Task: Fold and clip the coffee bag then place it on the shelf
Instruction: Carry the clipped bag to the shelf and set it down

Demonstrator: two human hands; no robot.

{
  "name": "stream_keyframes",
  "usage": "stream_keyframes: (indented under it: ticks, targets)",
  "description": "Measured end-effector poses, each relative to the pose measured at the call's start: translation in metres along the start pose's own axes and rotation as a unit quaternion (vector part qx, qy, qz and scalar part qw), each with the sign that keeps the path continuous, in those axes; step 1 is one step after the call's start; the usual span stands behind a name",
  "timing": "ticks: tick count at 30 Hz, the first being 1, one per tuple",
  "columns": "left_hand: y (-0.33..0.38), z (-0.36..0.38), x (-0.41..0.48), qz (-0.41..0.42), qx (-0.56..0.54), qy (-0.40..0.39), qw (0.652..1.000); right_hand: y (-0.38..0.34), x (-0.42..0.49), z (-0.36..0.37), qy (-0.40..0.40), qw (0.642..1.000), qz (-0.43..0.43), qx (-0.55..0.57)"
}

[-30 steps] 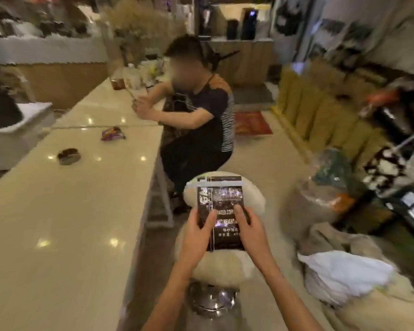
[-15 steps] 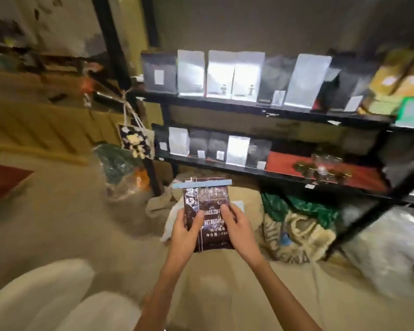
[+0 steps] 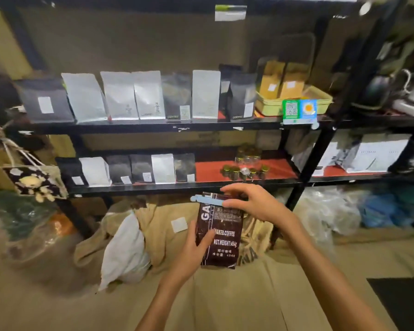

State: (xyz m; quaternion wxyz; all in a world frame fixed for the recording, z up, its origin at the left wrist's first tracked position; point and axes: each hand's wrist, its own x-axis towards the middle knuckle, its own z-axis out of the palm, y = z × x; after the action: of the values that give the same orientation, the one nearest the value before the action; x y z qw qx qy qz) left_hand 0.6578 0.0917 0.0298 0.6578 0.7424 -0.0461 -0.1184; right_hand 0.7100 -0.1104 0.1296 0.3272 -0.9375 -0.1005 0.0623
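Both hands are holding a clipped coffee bag upright in front of a black metal shelf.

The glossy dark brown coffee bag (image 3: 221,237), flat and rectangular with white print, is standing near the lower shelf (image 3: 184,187). The left hand (image 3: 191,254) is gripping its lower left edge, thumb across the front. The right hand (image 3: 253,204) is pinching the pale blue plastic clip (image 3: 207,199), a slim bar clamped across the folded top.

Both arms reach forward. The left hand (image 3: 193,249) grips low; the right hand (image 3: 253,201) pinches higher, fingers curled.
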Motion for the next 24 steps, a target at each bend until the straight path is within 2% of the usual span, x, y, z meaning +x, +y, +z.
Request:
stream_keyframes:
  ticks: [2,7,9,14,19,24]
  targets:
    - [0.004,0.018,0.018,0.008,0.024,-0.002,1.0,0.006,0.016,-0.017,-0.042,0.996,-0.018,-0.083]
    - [0.003,0.043,0.067,-0.017,-0.02,0.007,1.0,0.029,0.051,-0.034,-0.018,0.987,-0.074,-0.141]
    - [0.004,0.038,0.093,-0.035,-0.021,-0.019,0.999,0.04,0.071,-0.033,-0.008,0.984,-0.082,-0.158]
    - [0.027,-0.014,0.183,-0.047,0.14,-0.084,0.985,0.06,0.142,-0.037,0.028,0.978,-0.068,-0.197]
    - [0.024,-0.089,0.322,0.008,0.349,0.013,0.937,0.083,0.248,-0.038,0.053,0.977,0.003,-0.207]
    - [0.002,-0.126,0.438,0.032,0.458,0.007,0.888,0.111,0.344,-0.014,0.069,0.974,0.058,-0.209]
